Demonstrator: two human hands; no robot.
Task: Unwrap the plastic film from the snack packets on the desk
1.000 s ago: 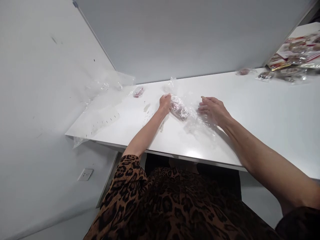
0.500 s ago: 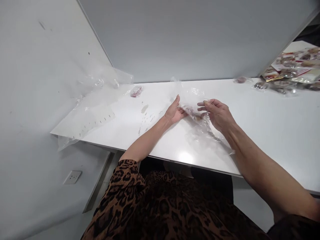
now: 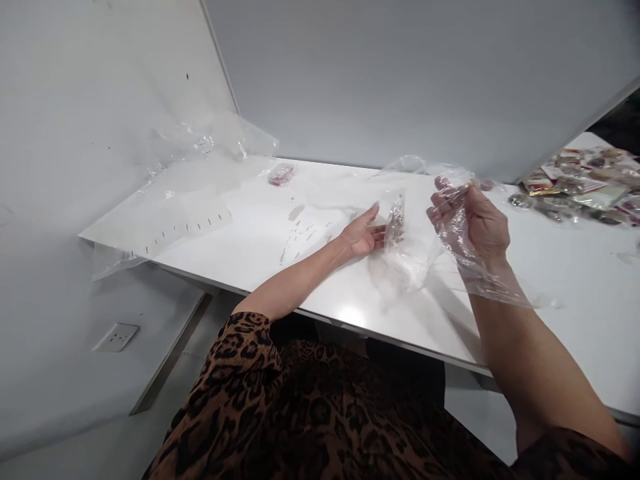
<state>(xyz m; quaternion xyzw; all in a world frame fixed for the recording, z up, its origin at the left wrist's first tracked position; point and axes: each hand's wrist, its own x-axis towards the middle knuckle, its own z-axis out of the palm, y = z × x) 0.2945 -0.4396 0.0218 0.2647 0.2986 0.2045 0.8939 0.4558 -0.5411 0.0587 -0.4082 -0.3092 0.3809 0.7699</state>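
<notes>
Head cam: right hand lifts crinkly clear film, left hand flat

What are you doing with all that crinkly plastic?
A person at a white table is handling a sheet of thin clear plastic film. The right hand lifts one end of the film above the table. The left hand, palm up, touches a small reddish-brown lump wrapped in the film. Another small reddish wrapped piece lies farther back, and a pile of packaged snacks sits at the right.
</notes>
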